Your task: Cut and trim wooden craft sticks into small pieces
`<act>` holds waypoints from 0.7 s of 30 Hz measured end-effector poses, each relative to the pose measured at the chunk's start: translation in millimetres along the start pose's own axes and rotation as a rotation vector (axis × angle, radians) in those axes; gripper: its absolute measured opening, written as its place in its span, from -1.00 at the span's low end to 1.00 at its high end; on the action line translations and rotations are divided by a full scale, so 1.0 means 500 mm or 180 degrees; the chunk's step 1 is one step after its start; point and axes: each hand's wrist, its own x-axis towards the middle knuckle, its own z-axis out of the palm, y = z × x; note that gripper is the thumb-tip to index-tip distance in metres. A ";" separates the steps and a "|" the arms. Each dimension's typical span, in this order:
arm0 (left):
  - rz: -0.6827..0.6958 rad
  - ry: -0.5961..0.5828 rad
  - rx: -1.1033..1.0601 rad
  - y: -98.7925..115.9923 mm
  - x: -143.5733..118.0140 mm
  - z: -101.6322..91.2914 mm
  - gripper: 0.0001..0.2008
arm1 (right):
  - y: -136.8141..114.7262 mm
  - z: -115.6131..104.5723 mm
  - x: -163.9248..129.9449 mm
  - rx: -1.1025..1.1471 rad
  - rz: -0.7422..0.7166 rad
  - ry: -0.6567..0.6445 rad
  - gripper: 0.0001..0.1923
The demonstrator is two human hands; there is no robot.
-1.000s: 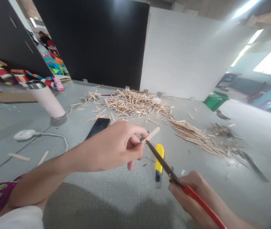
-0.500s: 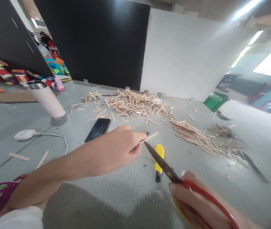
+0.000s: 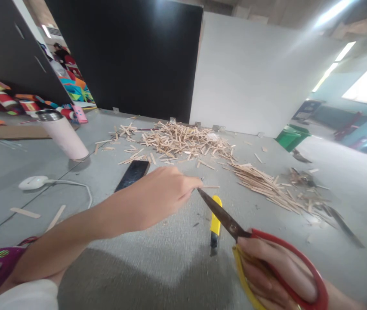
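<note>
Trimming step: left hand [image 3: 160, 193] pinches a thin pale wooden stick [image 3: 209, 187] edge-on, right hand [image 3: 267, 269] grips red-handled steel scissors [image 3: 235, 226], blades closed at the stick; next cut likely needs the blades reopened.

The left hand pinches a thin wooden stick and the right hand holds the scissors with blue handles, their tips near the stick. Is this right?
Not quite: the head view shows the scissors have red and yellow handles, not blue. The rest holds: the left hand pinches the thin wooden stick, and the right hand holds the scissors, tips near the stick.

A pink cylindrical tumbler [image 3: 63, 134], a black phone [image 3: 133, 174], a yellow utility knife [image 3: 215, 217] and a green bin [image 3: 291, 135] share the grey table [image 3: 157, 258].
</note>
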 end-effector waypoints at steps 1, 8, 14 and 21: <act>-0.0014 0.0022 -0.0017 0.001 0.001 0.000 -0.73 | 0.002 -0.002 0.001 0.0042 -0.0036 -0.0022 -0.28; -0.0234 0.0027 -0.0263 0.018 0.010 -0.010 -0.77 | 0.014 -0.020 -0.005 -0.0656 -0.0796 0.0102 -0.30; -0.0573 -0.0118 -0.0690 0.024 0.013 -0.032 -0.68 | 0.001 -0.007 -0.020 -0.1005 -0.1087 0.0060 -0.39; -0.0606 -0.0109 -0.0952 0.023 0.011 -0.031 -0.65 | -0.011 0.002 -0.023 -0.1310 -0.1090 0.0097 -0.43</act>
